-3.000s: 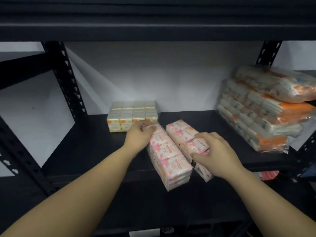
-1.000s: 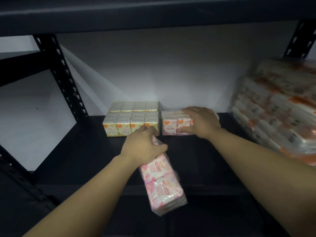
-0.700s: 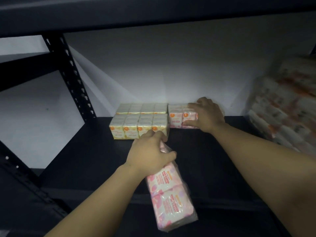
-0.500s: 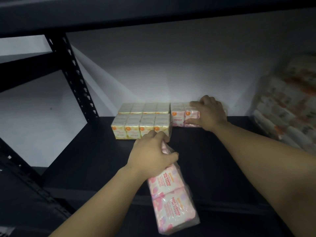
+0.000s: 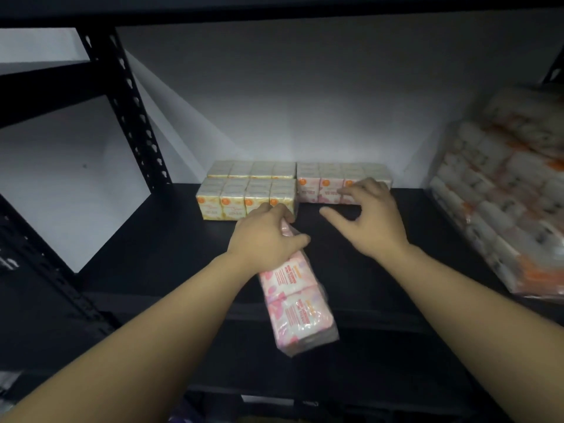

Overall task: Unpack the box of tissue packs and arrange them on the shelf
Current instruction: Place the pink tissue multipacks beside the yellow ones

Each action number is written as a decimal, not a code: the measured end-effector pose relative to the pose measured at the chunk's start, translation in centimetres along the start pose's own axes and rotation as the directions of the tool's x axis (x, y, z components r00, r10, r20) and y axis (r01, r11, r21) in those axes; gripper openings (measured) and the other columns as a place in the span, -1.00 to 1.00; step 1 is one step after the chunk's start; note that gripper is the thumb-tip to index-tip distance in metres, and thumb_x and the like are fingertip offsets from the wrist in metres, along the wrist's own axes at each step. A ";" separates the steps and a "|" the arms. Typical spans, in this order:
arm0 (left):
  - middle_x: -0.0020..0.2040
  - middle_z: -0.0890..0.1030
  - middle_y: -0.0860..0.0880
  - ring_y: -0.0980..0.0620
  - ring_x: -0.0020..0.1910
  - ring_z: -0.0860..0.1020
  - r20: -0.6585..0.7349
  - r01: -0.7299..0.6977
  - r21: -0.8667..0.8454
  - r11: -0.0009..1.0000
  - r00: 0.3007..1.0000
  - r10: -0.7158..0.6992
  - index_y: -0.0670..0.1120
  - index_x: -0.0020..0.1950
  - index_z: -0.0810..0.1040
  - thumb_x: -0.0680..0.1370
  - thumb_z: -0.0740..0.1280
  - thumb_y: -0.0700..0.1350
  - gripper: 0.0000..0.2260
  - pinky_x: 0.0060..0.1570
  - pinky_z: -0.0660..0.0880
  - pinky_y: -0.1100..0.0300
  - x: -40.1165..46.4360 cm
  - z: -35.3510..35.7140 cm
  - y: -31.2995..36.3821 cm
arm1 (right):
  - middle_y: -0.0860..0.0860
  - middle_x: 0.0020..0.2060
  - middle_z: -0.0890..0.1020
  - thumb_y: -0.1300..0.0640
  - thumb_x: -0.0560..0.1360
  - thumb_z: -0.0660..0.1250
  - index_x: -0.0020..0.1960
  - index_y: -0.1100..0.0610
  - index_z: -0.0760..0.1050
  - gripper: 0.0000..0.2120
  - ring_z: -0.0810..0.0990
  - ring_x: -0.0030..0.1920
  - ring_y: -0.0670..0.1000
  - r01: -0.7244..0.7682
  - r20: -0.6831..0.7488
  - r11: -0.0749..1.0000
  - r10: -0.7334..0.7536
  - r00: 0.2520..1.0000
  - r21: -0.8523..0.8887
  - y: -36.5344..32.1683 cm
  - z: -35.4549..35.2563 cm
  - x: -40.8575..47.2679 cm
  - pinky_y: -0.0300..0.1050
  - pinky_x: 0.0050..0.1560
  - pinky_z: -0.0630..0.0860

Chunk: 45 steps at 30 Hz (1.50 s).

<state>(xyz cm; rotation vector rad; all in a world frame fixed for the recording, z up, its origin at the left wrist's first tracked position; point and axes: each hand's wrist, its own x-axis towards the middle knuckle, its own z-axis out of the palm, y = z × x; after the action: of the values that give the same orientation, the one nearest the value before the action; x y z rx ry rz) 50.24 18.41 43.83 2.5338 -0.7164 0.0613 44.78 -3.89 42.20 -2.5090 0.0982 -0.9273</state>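
my left hand (image 5: 268, 236) is curled around the far end of a pink tissue pack (image 5: 294, 297). the pack is long and wrapped in clear plastic. it points toward me, and its near end hangs out past the near edge of the black shelf (image 5: 158, 257). its far end is just beside the yellow tissue packs (image 5: 247, 198).

my right hand (image 5: 370, 219) is spread wide and holds nothing. my thumb points left. my fingertips (image 5: 351, 190) reach the front of another pink tissue pack (image 5: 323, 186), but i cannot tell if they touch it. that pack lies flat at the far side of the shelf, close to the white wall (image 5: 305, 96).

the yellow tissue packs sit to the left of it, touching it side by side. there are two rows of them, one behind the other, and the near row sticks out closer to me than the pink pack does.

on the right side of the shelf is a big stack of tissue bundles (image 5: 506, 190) with orange marks, in clear plastic. it looks blurry. it is well apart from the pink pack at the back.

a black post with holes (image 5: 128, 108) stands on the left, and a dark shelf board (image 5: 274, 7) runs over the top.
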 end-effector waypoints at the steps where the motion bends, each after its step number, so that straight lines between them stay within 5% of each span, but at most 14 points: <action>1: 0.08 0.50 0.08 0.01 0.07 0.52 0.007 0.002 -0.002 1.000 1.000 -0.002 0.11 0.23 0.54 0.46 0.40 0.33 -0.55 0.15 0.49 -0.01 0.1 -0.1 0.0 | -0.04 0.11 0.60 -0.30 0.48 0.43 0.20 0.04 0.64 -0.52 0.50 0.19 0.02 -0.033 0.019 0.999 0.032 0.999 0.037 -0.6 -0.4 -1.5 0.06 0.21 0.50; 6: 0.17 0.54 0.01 -0.04 0.13 0.54 0.088 0.047 -0.091 0.995 0.995 -0.039 0.14 0.14 0.52 0.48 0.26 0.30 -0.66 0.16 0.49 -0.01 0.6 -1.0 -0.2 | -0.22 -0.03 0.62 -0.27 0.45 0.45 0.07 -0.06 0.68 -0.65 0.60 0.03 -0.17 -0.218 0.078 0.949 0.206 0.976 0.229 -4.4 -1.7 -7.7 -0.11 0.05 0.58; 11: 0.27 0.54 -0.06 -0.05 0.16 0.53 0.112 0.030 -0.153 0.988 0.994 -0.013 -0.02 0.32 0.55 0.64 0.26 0.05 -0.71 0.02 0.43 0.09 0.8 -2.0 -1.1 | -0.24 0.10 0.61 -0.51 0.23 0.42 0.23 -0.21 0.59 -0.33 0.60 0.08 -0.23 -0.348 0.421 0.874 0.189 0.887 0.340 -8.9 -2.9 -10.8 -0.22 0.04 0.55; 15: 0.24 0.57 -0.04 -0.02 0.12 0.54 0.079 0.017 -0.160 0.987 0.997 -0.004 -0.02 0.33 0.55 0.63 0.30 0.04 -0.70 -0.02 0.44 0.13 0.4 -2.4 -1.7 | -0.27 0.07 0.66 -0.36 0.23 0.61 0.33 -0.25 0.48 -0.27 0.64 0.01 -0.27 -0.418 0.558 0.845 0.180 0.810 0.335 -9.6 -3.1 -10.5 -0.26 -0.04 0.57; 19: 0.13 0.59 0.07 0.04 0.06 0.59 -0.008 0.053 -0.277 0.960 0.998 -0.058 0.04 0.23 0.59 0.58 0.38 0.09 -0.74 -0.15 0.50 0.18 0.0 -2.9 -2.3 | -0.20 0.10 0.67 -0.28 0.18 0.68 0.34 -0.16 0.54 -0.22 0.67 0.03 -0.21 -0.468 0.510 0.823 0.266 0.818 0.322 -8.6 -4.0 -9.1 -0.13 0.09 0.64; 25: 0.12 0.59 0.12 0.12 0.07 0.59 -0.141 -0.051 -0.388 0.920 0.990 -0.004 0.04 0.23 0.51 0.55 0.46 0.11 -0.68 -0.09 0.53 0.21 -1.1 -2.4 -2.3 | -0.28 0.04 0.69 -0.07 0.23 0.72 0.18 -0.17 0.64 -0.45 0.62 0.08 -0.31 -0.327 0.392 0.908 0.210 0.896 0.261 -6.3 -6.8 -6.4 -0.22 0.13 0.56; 28: 0.19 0.59 0.10 0.12 0.13 0.58 -0.130 -0.079 -0.394 0.916 0.991 0.030 0.02 0.31 0.50 0.50 0.52 0.13 -0.55 0.00 0.56 0.22 -1.4 -1.4 -2.5 | -0.30 0.12 0.64 -0.11 0.26 0.70 0.22 -0.19 0.62 -0.44 0.59 0.17 -0.27 -0.249 0.437 0.955 0.157 0.886 0.161 -4.2 -7.5 -5.7 -0.07 0.28 0.55; 32: 0.33 0.49 0.05 0.09 0.24 0.52 -0.096 -0.061 -0.366 0.928 0.995 0.027 0.02 0.48 0.44 0.47 0.53 0.21 -0.35 0.22 0.51 0.14 -1.8 0.0 -3.1 | -0.32 0.24 0.57 -0.21 0.19 0.69 0.25 -0.12 0.65 -0.34 0.51 0.29 -0.29 -0.189 0.461 0.974 0.112 0.881 0.125 -2.4 -7.5 -6.1 -0.16 0.43 0.41; 35: 0.39 0.46 0.01 0.09 0.27 0.48 -0.090 -0.048 -0.383 0.922 0.996 0.014 0.04 0.55 0.38 0.52 0.46 0.23 -0.34 0.20 0.42 0.17 -1.6 -0.1 -3.2 | -0.31 0.26 0.55 -0.40 0.11 0.61 0.24 -0.12 0.65 -0.24 0.50 0.29 -0.29 -0.158 0.408 0.978 0.091 0.909 0.133 -2.4 -6.8 -6.8 -0.21 0.39 0.40; 41: 0.63 0.28 0.08 0.04 0.60 0.24 0.112 -0.011 -0.415 0.910 0.992 0.063 0.10 0.65 0.25 0.64 0.31 0.21 -0.39 0.52 0.19 0.08 -0.6 -0.2 -3.1 | -0.26 0.28 0.49 -0.55 0.16 0.45 0.32 -0.13 0.58 -0.16 0.45 0.32 -0.16 -0.188 0.289 0.978 0.155 0.945 0.090 -1.9 -6.2 -7.9 -0.14 0.35 0.39; 45: 0.50 0.47 0.03 0.02 0.45 0.44 0.047 -0.015 -0.441 0.897 0.998 0.040 0.05 0.55 0.41 0.60 0.36 0.22 -0.45 0.43 0.42 0.02 -1.2 -0.3 -3.2 | -0.19 0.25 0.49 -0.46 0.20 0.49 0.41 -0.08 0.50 -0.13 0.45 0.31 -0.07 -0.290 0.178 0.956 0.277 0.944 0.049 -0.5 -6.5 -7.6 0.01 0.36 0.46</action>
<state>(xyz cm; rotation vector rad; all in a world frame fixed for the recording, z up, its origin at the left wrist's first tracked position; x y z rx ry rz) 50.81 21.47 42.44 2.0961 -0.6966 -0.1474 34.78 -4.32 42.25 -2.4103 0.3542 -0.5878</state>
